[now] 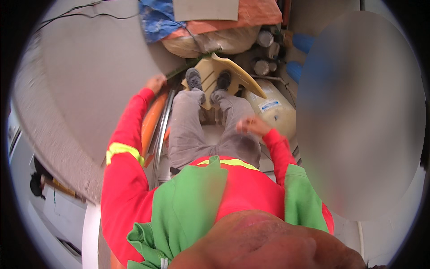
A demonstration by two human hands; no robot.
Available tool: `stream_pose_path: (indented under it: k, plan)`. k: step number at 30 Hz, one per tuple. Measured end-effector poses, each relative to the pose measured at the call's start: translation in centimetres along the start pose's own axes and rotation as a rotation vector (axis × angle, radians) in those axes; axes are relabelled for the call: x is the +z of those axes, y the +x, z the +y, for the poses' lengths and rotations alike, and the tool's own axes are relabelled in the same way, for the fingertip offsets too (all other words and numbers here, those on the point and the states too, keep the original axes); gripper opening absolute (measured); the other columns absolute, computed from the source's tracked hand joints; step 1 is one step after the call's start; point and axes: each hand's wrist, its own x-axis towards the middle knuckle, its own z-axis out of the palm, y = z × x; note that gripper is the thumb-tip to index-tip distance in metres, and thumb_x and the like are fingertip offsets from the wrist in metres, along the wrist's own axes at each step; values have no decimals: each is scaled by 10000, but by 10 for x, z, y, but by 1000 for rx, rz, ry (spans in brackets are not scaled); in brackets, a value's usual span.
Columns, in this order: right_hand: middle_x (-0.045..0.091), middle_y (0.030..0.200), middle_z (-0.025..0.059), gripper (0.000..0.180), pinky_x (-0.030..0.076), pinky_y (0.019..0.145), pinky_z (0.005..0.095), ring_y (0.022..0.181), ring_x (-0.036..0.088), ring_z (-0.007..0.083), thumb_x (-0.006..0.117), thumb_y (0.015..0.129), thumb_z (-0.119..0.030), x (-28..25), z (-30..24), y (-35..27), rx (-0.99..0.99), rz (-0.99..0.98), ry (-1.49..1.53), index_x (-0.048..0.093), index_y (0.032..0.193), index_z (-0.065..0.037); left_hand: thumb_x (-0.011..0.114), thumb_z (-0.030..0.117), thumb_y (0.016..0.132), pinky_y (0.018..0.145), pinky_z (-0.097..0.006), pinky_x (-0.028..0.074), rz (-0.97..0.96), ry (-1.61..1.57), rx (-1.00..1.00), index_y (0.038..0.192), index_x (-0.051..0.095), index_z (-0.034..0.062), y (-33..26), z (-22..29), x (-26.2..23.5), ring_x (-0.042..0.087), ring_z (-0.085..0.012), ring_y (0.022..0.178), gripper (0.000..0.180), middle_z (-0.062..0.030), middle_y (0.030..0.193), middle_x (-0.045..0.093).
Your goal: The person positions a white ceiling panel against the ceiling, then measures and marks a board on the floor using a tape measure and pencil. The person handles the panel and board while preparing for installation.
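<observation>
My left hand [156,84] is reached out forward on the left, its fingers closed at the near end of a long, thin dark green strip [181,69]. The strip slants away to the right, toward a yellow plastic chair [242,74] with slots in it. Both my feet rest on that chair. Over my right thigh hangs my right hand [254,125], slightly blurred, its fingers loosely apart and nothing visible in them. Close by on its right stands a cream-coloured rounded container [275,110] with a label.
A wide grey curved surface [98,80] fills the left side. Beside my left leg lie an orange object [153,119] and metal rails [163,136]. Ahead, an orange and blue tarp [257,13] covers a wrapped bundle [215,41]. Several cans [265,39] stand to its right.
</observation>
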Motion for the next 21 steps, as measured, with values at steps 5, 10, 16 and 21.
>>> stream_pose_path:
  k: [5,10,16,21]
  plan:
    - [714,854,3,214,468,589,243,646,562,52,607,988,-230,-157,20,128,-105,588,277,735,931,-68,520,385,1043,785,-426,496,248,358,342,924,626,38,216,4,-12,641,-343,829,381,-182,870,654]
    - [712,823,-1,290,462,609,279,654,571,89,615,989,-329,-213,68,231,134,779,54,748,995,-72,454,516,1044,773,-474,487,212,537,335,985,615,60,352,30,-16,636,-380,821,487,-195,853,656]
    - [739,869,54,273,516,749,328,782,670,171,660,962,-322,-225,134,304,258,667,-152,744,1045,-76,444,503,1051,837,-482,517,132,503,394,1152,675,145,437,35,-11,658,-437,998,438,-177,1009,725]
    - [750,883,54,294,516,795,335,831,684,182,663,957,-344,-226,165,332,236,608,-282,745,1064,-83,462,519,1026,922,-490,518,124,569,266,1184,723,128,457,42,5,672,-411,1059,495,-206,1084,727]
